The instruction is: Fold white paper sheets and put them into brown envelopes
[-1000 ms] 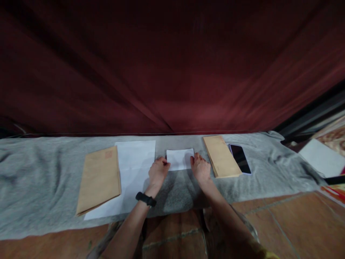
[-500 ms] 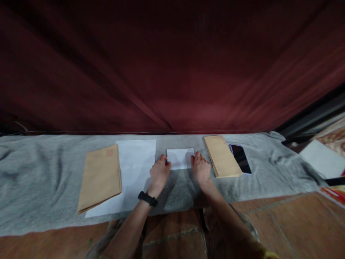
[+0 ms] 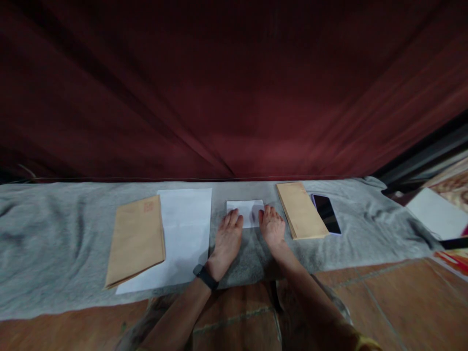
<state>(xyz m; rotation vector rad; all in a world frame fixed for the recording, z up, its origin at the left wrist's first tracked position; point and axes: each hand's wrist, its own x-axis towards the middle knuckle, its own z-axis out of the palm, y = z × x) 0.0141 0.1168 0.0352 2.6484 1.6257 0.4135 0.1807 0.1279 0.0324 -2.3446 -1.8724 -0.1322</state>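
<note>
A small folded white paper [image 3: 250, 207] lies on the grey cloth in front of me. My left hand [image 3: 228, 239], with a dark band on the wrist, rests flat on its left part, fingers stretched out. At the right edge of the paper, my right hand [image 3: 273, 229] holds it with the thumb on top and the fingers bent. To the left are large white sheets [image 3: 186, 219], partly covered by a stack of brown envelopes [image 3: 137, 239]. A narrower stack of brown envelopes [image 3: 303, 212] sits just right of my right hand.
A phone [image 3: 326, 213] with a purple edge lies beside the right envelopes, partly under them. The grey cloth [image 3: 373, 229] has wrinkles at both ends. A dark red curtain [image 3: 234, 97] hangs behind it. Tiled floor [image 3: 413, 297] shows below the front edge.
My left hand has left the paper's left edge and moved right onto its surface, its fingers now laid out flat. The right hand stays nearly where it was.
</note>
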